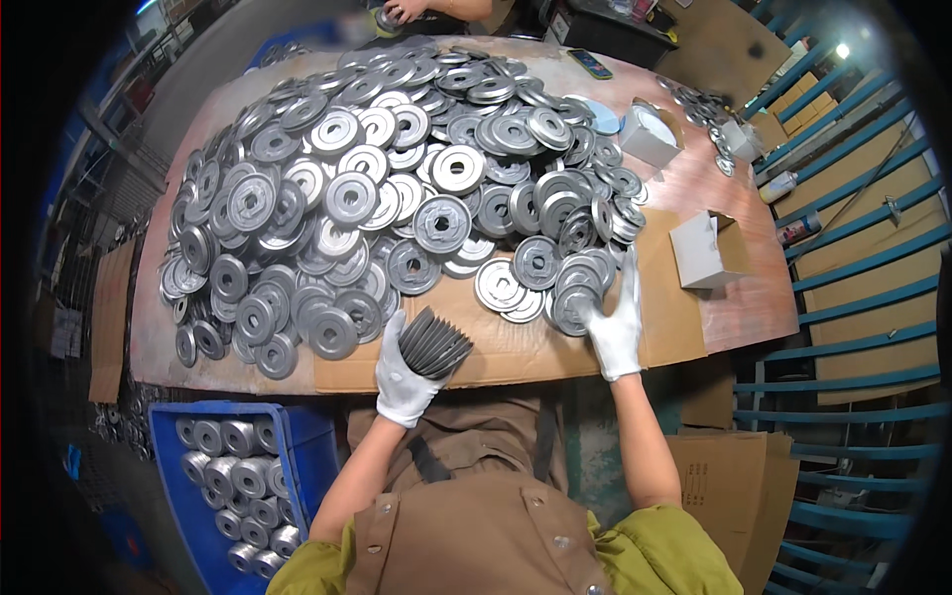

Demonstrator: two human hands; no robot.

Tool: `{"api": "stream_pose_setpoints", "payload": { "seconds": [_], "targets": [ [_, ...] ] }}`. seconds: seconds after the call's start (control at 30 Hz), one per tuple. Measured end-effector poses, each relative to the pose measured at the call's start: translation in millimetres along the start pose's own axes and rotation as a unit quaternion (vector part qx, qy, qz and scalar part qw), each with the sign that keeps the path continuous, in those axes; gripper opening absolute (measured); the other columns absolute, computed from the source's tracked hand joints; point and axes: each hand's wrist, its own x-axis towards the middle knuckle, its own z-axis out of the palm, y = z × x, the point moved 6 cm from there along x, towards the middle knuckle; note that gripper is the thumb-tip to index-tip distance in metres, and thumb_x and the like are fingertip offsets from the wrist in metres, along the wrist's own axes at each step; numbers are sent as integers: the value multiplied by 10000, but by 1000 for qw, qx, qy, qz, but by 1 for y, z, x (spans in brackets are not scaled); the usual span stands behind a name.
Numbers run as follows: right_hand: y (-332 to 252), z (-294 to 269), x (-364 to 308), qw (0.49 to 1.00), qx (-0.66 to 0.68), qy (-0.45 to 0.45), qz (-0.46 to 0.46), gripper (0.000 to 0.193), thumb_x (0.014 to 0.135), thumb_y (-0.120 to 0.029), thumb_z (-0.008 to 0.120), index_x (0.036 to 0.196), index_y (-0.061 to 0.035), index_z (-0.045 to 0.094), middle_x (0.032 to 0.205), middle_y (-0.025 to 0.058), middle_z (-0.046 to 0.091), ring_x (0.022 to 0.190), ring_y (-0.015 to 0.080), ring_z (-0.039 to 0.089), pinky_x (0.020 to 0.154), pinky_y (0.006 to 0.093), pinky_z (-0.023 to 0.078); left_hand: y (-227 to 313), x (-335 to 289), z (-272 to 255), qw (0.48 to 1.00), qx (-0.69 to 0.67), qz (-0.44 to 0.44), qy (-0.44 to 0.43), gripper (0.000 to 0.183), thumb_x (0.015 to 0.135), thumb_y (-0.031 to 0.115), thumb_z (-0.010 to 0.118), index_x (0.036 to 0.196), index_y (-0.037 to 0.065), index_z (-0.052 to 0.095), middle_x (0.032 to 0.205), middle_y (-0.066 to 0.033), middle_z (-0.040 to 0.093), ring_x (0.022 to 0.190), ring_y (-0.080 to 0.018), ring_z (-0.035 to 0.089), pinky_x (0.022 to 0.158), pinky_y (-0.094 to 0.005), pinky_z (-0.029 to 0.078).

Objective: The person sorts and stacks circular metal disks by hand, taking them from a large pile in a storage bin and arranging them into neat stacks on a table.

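My left hand (404,382), in a white glove, is closed around a stack of dark grey metal discs (436,344) at the table's front edge. My right hand (620,332), also gloved, reaches to the right side of the pile with its fingers stretched out. Its thumb side touches a grey metal disc (575,309) at the pile's near edge; the hand is not wrapped round it. A large heap of round metal discs with centre holes (352,198) covers much of the table in front of both hands.
Cardboard (684,327) lies under the near part of the pile. White boxes (708,250) and a phone (591,64) are on the table. At lower left a blue crate (297,426) holds stacked discs. Another person's hand (405,10) shows beyond the table.
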Motion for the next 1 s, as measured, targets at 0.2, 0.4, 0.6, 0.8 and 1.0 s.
{"api": "stream_pose_setpoints", "payload": {
  "seconds": [0.2, 0.4, 0.6, 0.8, 1.0],
  "targets": [
    [5, 33, -22, 968, -245, -56, 5, 1394, 610, -703, 865, 1663, -63, 214, 1686, 316, 181, 1552, 533, 171, 1247, 641, 190, -5, -3, 6, 1000, 2, 15, 5, 1083, 710, 200, 983, 1527, -33, 310, 1220, -187, 719, 1089, -278, 736, 972, -383, 571],
    [-15, 62, 36, 964, -263, -34, -10, 1280, 683, -760, 791, 1662, -122, 267, 1680, 310, 184, 1570, 512, 128, 1233, 679, 151, -13, -12, -2, 999, -29, -11, 22, 1095, 658, 266, 1009, 1496, -65, 386, 1225, -242, 694, 1085, -333, 725, 956, -412, 574],
    [-51, 69, 95, 959, -254, 9, -124, 1218, 643, -650, 875, 1622, -141, 359, 1655, 308, 232, 1522, 571, 176, 1240, 655, 195, -3, -9, 4, 999, -19, 25, 6, 1088, 705, 227, 992, 1524, -25, 321, 1201, -200, 715, 1073, -281, 740, 949, -410, 582],
    [-78, 69, 125, 959, -253, -16, -124, 1144, 605, -685, 871, 1561, -208, 462, 1574, 231, 360, 1497, 482, 252, 1168, 710, 235, -13, -7, 6, 995, 26, 97, 26, 1086, 662, 262, 1018, 1487, -42, 381, 1157, -194, 703, 998, -307, 734, 890, -412, 592],
    [-84, 95, 158, 951, -283, -27, -121, 1141, 631, -740, 823, 1594, -265, 438, 1594, 190, 387, 1498, 460, 298, 1149, 706, 274, -14, -12, 0, 993, 57, 97, 30, 1109, 630, 318, 1031, 1468, -48, 405, 1127, -191, 687, 986, -322, 719, 886, -430, 585]
  ]
}}
